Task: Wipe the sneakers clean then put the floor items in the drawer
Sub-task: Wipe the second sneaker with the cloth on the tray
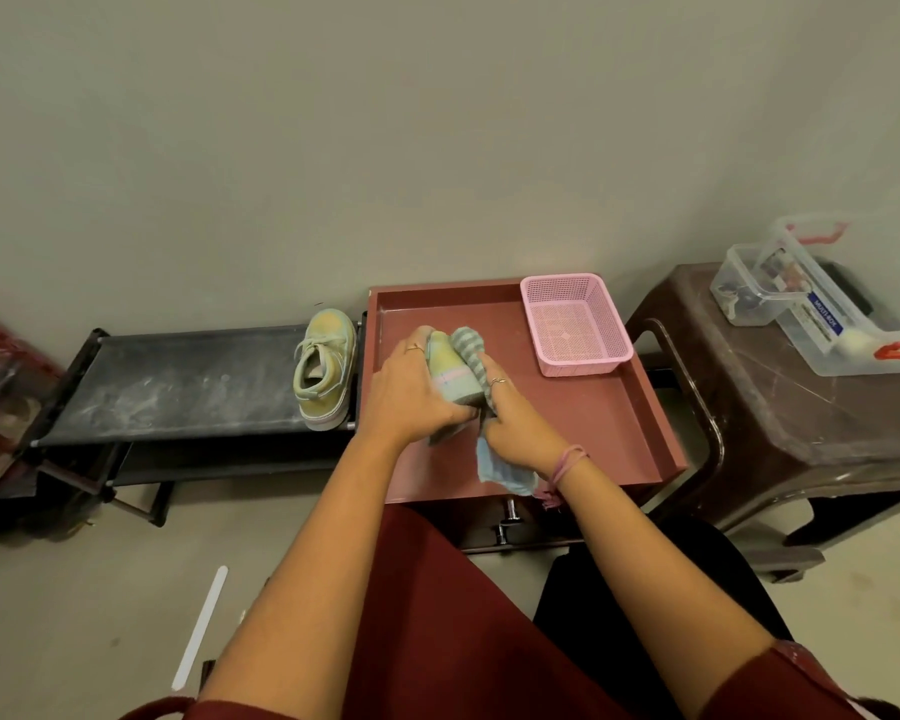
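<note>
My left hand has its grip closed round a pale green and yellow sneaker, fingers curled over its far side so that it is held sole-side toward me above the open reddish drawer; my right hand has its grip closed on a striped grey and blue cloth, the fingers bunching the fabric against the right side of that sneaker while a loose blue end of the cloth hangs down toward the drawer's near edge. A ring shows on one finger of each hand, and pink cords circle my right wrist. Inside the drawer, in its far right corner, stands a pink mesh basket, well apart from my hands. Just left of the drawer, the second sneaker rests upright at the right end of a low black shoe rack, its opening facing up and its toe toward the wall. To the right of the drawer stands a dark brown plastic stool carrying clear plastic boxes with red latches. On the floor near my left arm lies a slim white strip; my dark red garment fills the lower middle of the view
</note>
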Demonstrator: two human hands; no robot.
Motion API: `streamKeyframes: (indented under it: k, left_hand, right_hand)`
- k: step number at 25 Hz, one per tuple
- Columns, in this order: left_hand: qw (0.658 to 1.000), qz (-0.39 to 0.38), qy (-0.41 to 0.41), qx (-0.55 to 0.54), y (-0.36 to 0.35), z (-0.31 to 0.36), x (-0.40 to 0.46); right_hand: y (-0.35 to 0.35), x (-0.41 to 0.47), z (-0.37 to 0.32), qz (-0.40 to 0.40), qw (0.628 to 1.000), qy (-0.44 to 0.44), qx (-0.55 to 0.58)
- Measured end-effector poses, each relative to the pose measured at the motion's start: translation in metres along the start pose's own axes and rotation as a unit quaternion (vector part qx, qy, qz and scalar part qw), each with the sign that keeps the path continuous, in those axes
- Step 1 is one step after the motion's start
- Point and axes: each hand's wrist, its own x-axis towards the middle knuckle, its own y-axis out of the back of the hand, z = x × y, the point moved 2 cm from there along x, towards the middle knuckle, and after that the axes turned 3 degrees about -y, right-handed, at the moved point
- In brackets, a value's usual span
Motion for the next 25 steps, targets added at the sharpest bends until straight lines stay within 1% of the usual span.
streamKeyframes:
  k: [2,5,7,9,11,12,14,16,18,20,22,25]
  left_hand:
    - [0.999,0.000,-0.008,-0.042,-0.007,0.001,-0.007]
    - [0.989,0.026,-0.013,-0.144,-0.021,0.001,-0.018]
    - [0.982,0.049,-0.006,-0.180,-0.036,0.004,-0.025]
    - [0.979,0.063,0.004,-0.193,-0.050,0.002,-0.032]
    - [0.978,0.078,0.017,-0.194,-0.060,-0.003,-0.040]
    - [0.976,0.088,0.023,-0.199,-0.065,-0.007,-0.044]
    - [0.970,0.106,0.039,-0.214,-0.072,-0.014,-0.053]
    - [0.964,0.121,0.053,-0.233,-0.076,-0.018,-0.059]
    - [0.959,0.128,0.055,-0.248,-0.079,-0.021,-0.061]
    - [0.954,0.129,0.052,-0.264,-0.082,-0.025,-0.064]
    - [0.949,0.121,0.051,-0.286,-0.085,-0.032,-0.070]
    - [0.947,0.131,0.055,-0.288,-0.090,-0.039,-0.078]
  right_hand:
    - [0.006,-0.006,0.008,-0.013,1.000,-0.015,-0.004]
    - [0.004,-0.027,0.014,0.036,0.996,0.051,-0.062]
    - [-0.001,-0.039,0.020,0.065,0.985,0.086,-0.134]
    - [-0.002,-0.040,0.030,0.066,0.981,0.100,-0.151]
    - [-0.002,-0.031,0.049,0.052,0.988,0.075,-0.124]
    - [0.001,-0.024,0.058,0.044,0.991,0.045,-0.115]
    - [0.008,-0.006,0.074,0.006,0.991,-0.011,-0.135]
    - [0.015,0.008,0.079,-0.034,0.987,-0.050,-0.152]
    - [0.016,0.011,0.072,-0.057,0.987,-0.060,-0.135]
    - [0.005,-0.006,0.058,-0.061,0.991,-0.024,-0.113]
    - [-0.014,-0.030,0.052,-0.063,0.991,0.022,-0.119]
    - [-0.019,-0.033,0.056,-0.059,0.980,0.065,-0.177]
